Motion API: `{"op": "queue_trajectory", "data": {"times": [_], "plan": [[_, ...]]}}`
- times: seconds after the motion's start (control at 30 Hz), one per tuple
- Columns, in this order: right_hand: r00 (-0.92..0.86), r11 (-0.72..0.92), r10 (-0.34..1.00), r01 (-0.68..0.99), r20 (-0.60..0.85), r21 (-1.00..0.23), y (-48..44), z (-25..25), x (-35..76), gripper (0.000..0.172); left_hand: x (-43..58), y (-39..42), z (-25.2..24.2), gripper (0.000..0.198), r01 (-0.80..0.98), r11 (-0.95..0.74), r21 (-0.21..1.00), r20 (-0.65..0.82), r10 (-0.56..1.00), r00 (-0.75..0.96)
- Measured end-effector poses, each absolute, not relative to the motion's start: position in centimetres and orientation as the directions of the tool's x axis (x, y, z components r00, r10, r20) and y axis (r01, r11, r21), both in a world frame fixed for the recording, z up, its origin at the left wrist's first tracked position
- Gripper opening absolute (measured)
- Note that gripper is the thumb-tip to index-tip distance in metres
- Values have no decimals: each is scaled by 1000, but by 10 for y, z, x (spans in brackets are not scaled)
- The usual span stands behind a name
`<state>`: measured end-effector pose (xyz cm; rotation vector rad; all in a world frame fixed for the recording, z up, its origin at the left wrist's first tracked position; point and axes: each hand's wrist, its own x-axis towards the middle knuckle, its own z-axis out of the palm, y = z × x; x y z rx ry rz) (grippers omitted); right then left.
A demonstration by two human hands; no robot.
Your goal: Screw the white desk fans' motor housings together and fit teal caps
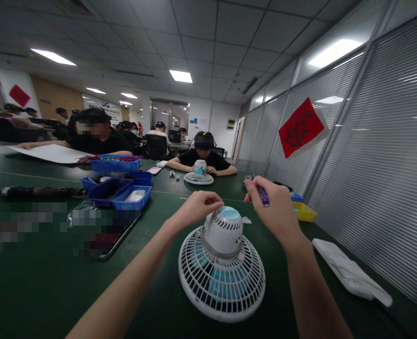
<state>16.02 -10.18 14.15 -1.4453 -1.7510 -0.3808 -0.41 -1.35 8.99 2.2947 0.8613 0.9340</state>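
Note:
A small white electric fan point(224, 238) lies face down on the green table, its slotted motor housing with a light-blue cap pointing up. Light-blue blades show through its grille. My left hand point(201, 207) is closed, its bent fingertips at the upper left edge of the housing. To the right of the fan and a little higher, my right hand point(273, 207) is wrapped around a screwdriver point(264, 196) with a see-through purple handle. The screwdriver is held apart from the fan. A pale tab sticks out from the housing's right side.
Blue parts bins point(132, 197) and a phone point(119, 238) are on the left, near a dark cylindrical tool point(42, 192). A yellow bin point(304, 212) and a white elongated object point(351, 270) lie right. Across the table, a person sits behind another fan point(199, 175).

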Motion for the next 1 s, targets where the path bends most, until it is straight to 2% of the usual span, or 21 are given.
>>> {"op": "queue_trajectory", "data": {"times": [0.07,0.13,0.2,0.27,0.4,0.57,0.67,0.73,0.8,0.87,0.93,1.0], "plan": [[-86,348,549,928,831,-134,-106,137,155,34,-10,-4,87,31,269,-612,744,390,724,569],[-247,429,406,902,880,55,-111,122,153,32,-17,4,84,33,248,-554,795,356,757,548],[-464,537,275,801,842,266,-120,96,155,32,-24,10,82,34,296,-530,795,348,798,492],[-637,648,254,671,727,361,-130,64,160,29,-31,14,83,33,340,-513,788,349,828,439],[-743,774,263,543,616,324,-152,10,173,25,-41,18,86,32,340,-487,805,357,854,378],[-748,767,355,576,560,283,-160,-10,172,17,-45,19,88,31,348,-483,803,360,859,363],[-653,690,446,686,613,229,-137,-16,162,18,-45,19,87,31,384,-505,773,373,852,368],[-513,539,588,825,626,170,-110,-17,159,20,-45,19,85,30,424,-512,747,373,851,369],[-224,222,777,972,588,76,-82,-16,160,26,-45,19,84,30,469,-521,714,370,848,379],[-11,-9,853,999,522,35,-59,-14,164,33,-45,19,83,28,513,-529,676,359,844,398],[126,-130,910,991,395,-16,-49,-12,170,29,-45,19,82,27,546,-527,651,339,845,413],[126,-117,947,992,296,-49,-49,-12,173,21,-47,19,82,26,565,-509,649,294,853,431]]}}
